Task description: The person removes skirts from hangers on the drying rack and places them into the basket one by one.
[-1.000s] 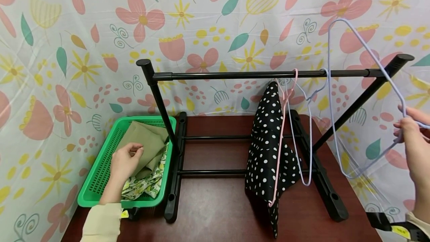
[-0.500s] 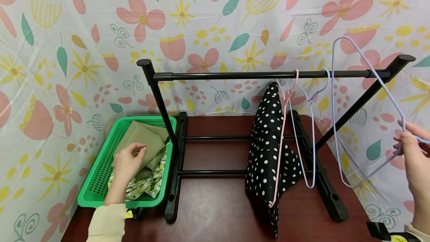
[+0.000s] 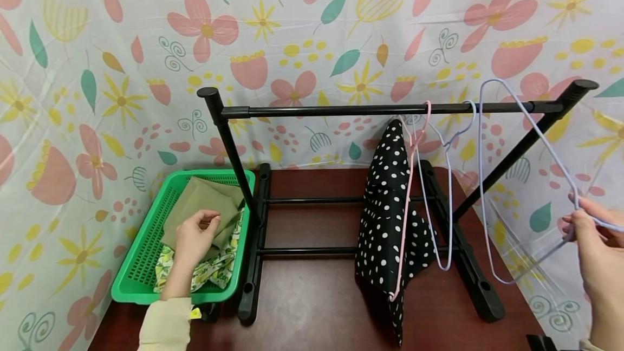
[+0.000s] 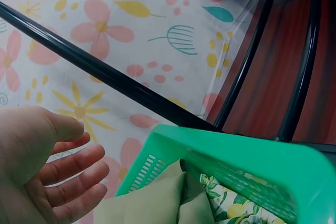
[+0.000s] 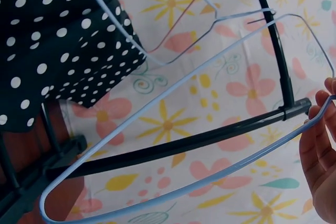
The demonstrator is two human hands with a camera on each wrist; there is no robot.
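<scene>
My right hand (image 3: pixel 597 253) pinches a pale blue wire hanger (image 3: pixel 481 167) on the right, in front of the rack's top rail (image 3: pixel 317 111). In the right wrist view, the fingers hold the hanger (image 5: pixel 184 191) by its bent end at the right edge. My left hand (image 3: pixel 195 237) hovers over the green basket (image 3: pixel 141 264), fingers loosely curled around nothing. Inside the basket lie a folded olive cloth (image 3: pixel 192 199) and a lemon-print cloth (image 3: pixel 221 270). On the rail hang a pink hanger (image 3: pixel 408 199) with a black polka-dot cloth (image 3: pixel 382 205) and a second blue hanger (image 3: pixel 450 205) without cloth.
The black rack stands on a dark red-brown table (image 3: pixel 312 297), its right foot (image 3: pixel 480 286) near the table's right edge. A flowered curtain (image 3: pixel 302 26) closes off the back and both sides. The basket sits beside the rack's left foot (image 3: pixel 248 297).
My right hand has lowered with the blue hanger, so its top now stands closer to rail height. The left hand has drifted a little to the right above the basket.
</scene>
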